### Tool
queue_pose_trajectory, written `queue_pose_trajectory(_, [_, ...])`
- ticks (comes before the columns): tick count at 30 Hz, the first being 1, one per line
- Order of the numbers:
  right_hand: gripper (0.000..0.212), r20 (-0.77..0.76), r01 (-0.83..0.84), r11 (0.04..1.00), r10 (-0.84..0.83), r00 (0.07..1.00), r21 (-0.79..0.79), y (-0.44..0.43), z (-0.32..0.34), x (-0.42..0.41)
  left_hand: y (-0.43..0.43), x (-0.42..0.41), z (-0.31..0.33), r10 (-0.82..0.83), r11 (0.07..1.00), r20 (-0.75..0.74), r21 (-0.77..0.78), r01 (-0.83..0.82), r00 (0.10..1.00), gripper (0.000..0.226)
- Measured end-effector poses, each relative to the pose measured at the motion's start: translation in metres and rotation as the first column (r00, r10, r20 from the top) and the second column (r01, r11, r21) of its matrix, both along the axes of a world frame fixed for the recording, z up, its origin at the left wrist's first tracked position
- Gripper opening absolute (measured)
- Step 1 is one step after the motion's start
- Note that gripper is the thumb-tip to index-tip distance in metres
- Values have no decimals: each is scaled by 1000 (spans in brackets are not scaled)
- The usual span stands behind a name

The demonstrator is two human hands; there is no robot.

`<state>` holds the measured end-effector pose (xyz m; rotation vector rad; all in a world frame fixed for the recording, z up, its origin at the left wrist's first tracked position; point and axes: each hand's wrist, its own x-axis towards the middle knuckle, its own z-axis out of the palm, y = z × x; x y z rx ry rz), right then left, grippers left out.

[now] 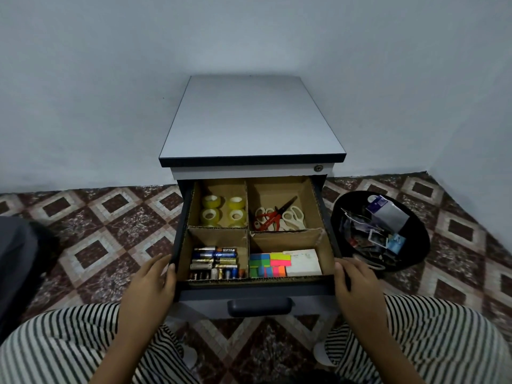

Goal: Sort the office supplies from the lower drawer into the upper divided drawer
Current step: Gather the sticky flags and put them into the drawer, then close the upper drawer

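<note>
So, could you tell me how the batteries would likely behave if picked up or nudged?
The batteries are smooth cylinders lying on their sides, so a nudged one would probably roll, though the cardboard divider should stop it. They are likely stiff and heavy for their size. As they lie piled, lifting one may shift others.

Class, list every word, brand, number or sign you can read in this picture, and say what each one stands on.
Nothing can be read for certain.
On the batteries: printed labels, too blurred to read.
On the white notepad: faint print near its top edge, too small.
On the packets in the black bin: blue and white labels, illegible.
</note>
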<state>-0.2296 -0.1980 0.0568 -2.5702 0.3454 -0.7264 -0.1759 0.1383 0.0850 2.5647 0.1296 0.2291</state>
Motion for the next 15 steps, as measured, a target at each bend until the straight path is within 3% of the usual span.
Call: queue_pose_trajectory(15, [43, 120, 183, 972, -166, 979, -147, 3, -3, 17, -11, 4, -2, 95, 995, 94, 24, -98, 991, 18])
